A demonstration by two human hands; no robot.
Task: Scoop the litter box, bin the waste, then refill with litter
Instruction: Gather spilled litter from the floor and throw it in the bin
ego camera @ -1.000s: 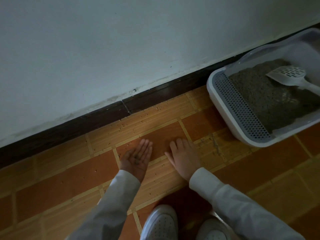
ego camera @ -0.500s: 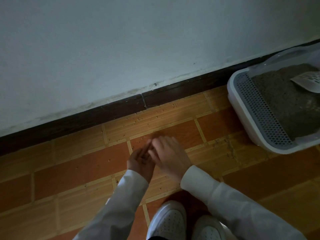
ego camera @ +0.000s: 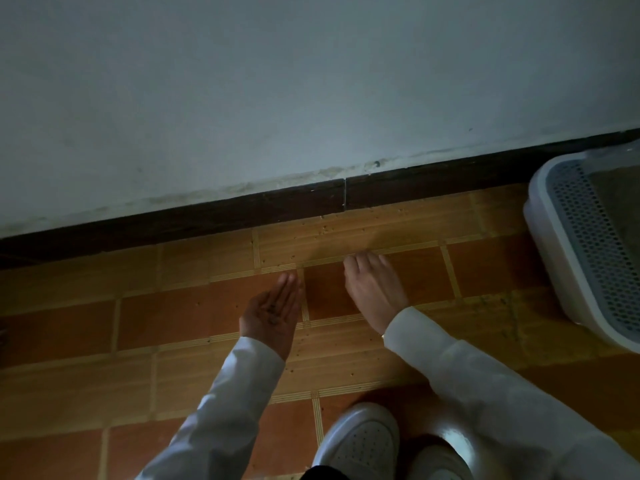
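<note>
My left hand lies palm up just above the orange tiled floor, fingers straight, with a few dark litter grains in the palm. My right hand is palm down to its right, fingertips touching the floor where loose grains lie. The white litter box with a grey perforated step sits at the right edge, grey litter inside it. The scoop is out of view.
Scattered litter grains dot the tiles along the dark skirting board under the pale wall. My white shoes are at the bottom, close behind my hands.
My hands met half a second ago, the right brushing grains into the left palm. They have since parted and the right reached forward to the floor. The view swung left, cutting off the box and scoop.
</note>
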